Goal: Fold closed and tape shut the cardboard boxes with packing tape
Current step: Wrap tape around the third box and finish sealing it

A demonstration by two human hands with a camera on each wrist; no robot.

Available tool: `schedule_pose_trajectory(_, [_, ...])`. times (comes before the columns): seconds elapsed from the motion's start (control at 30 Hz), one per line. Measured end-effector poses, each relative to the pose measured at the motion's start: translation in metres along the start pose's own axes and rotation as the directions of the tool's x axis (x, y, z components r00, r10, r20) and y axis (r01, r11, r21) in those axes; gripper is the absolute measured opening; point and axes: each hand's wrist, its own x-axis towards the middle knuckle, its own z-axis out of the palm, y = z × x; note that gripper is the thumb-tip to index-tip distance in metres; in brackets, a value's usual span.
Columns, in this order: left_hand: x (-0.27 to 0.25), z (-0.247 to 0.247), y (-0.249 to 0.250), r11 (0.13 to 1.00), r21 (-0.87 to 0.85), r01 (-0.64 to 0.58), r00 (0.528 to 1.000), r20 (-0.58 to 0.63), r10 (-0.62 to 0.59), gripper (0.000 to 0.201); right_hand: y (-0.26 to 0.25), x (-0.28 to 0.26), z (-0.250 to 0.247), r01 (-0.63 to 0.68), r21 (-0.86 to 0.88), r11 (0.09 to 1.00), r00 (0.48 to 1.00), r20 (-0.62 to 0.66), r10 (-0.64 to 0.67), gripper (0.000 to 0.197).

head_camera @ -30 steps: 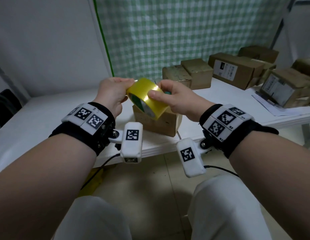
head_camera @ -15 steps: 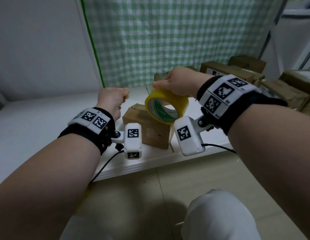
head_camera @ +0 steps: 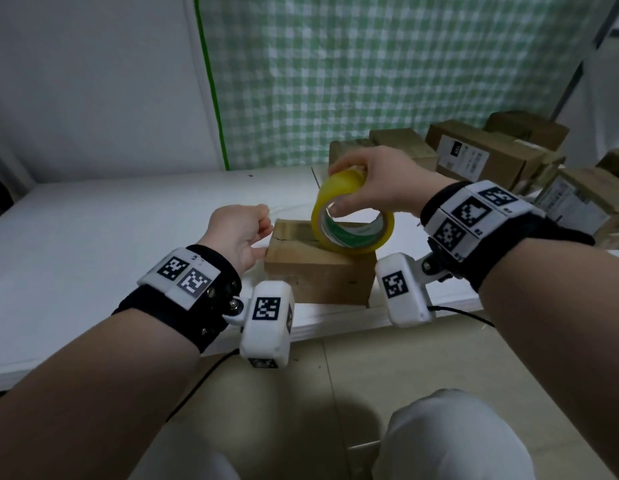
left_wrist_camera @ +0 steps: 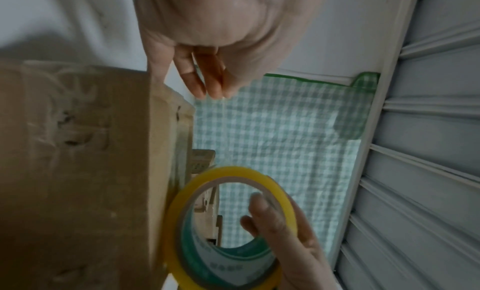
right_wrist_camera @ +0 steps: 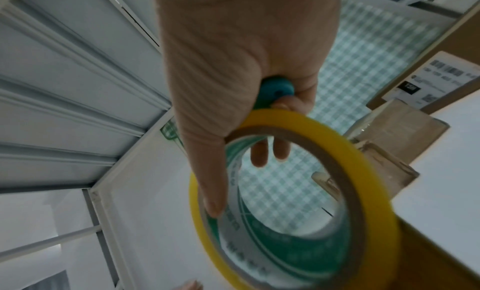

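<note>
- Tape is being pulled out, by the look of it, so the taping step has begun on the small box [head_camera: 318, 261], which sits near the front edge of the white worktop [head_camera: 93, 244].
- The box flaps look folded down already, with a seam line across the top.
- The right hand [head_camera: 374, 188] is wrapped round the yellow tape roll [head_camera: 351, 223], thumb inside the ring and fingers over the top. The roll rests tilted on the right part of the box top.
- A small blue-green thing [right_wrist_camera: 276, 90] is tucked in the same hand; what it is cannot be told.
- The left hand [head_camera: 240, 233] is at the left end of the box, its fingers [left_wrist_camera: 205, 78] pressed together. A thin shiny line runs from them toward the roll, so they seem to pinch the loose end of the tape.
- Next, the tape end likely needs to go down on the left end of the box, then the strip laid flat along the seam and pressed on. The tape may twist or stick to itself if it goes slack.
- More brown boxes [head_camera: 481, 157], some with white labels, are piled at the back right of the worktop.
- Behind is a green and white checked cloth [head_camera: 370, 71] and a plain pale wall. The floor is pale tile.
</note>
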Motion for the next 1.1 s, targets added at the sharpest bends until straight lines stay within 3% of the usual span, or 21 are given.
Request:
schedule_pose_trajectory(0.17, [-0.001,-0.011,-0.013,0.997,-0.059,-0.049,0.997,-0.067,0.045,0.012,0.007,-0.008,0.022,-0.003,0.09,0.996,0.976,-0.218,0.023,0.064])
schedule_pose_trajectory(0.3, [-0.001,-0.018,-0.017,0.991,-0.133,-0.029,0.998,-0.064,0.02,0.008,0.012,-0.011,0.036,-0.031,0.145,0.989,0.977,-0.207,0.061,0.057])
schedule_pose_trajectory(0.53, [-0.002,-0.018,0.002,0.984,-0.127,-0.127,0.99,-0.077,0.118,0.018,0.001,-0.005,0.014,-0.014,0.114,0.993,0.969,-0.242,0.041,0.055])
schedule_pose_trajectory(0.8, [0.001,-0.016,0.001,0.985,-0.138,-0.099,0.991,-0.104,0.085,0.019,-0.012,-0.007,0.002,0.023,-0.117,0.993,0.973,-0.227,-0.049,0.056])
schedule_pose_trajectory(0.9, [0.007,-0.027,-0.002,0.986,-0.136,-0.097,0.989,-0.127,0.08,0.023,-0.009,-0.009,0.004,0.029,-0.323,0.946,0.982,-0.168,-0.087,0.056])
schedule_pose_trajectory(1.1, [0.007,-0.027,-0.016,0.991,-0.117,-0.062,0.992,-0.116,0.049,0.022,-0.011,-0.007,0.008,0.02,-0.518,0.855,0.994,-0.084,-0.074,0.053])
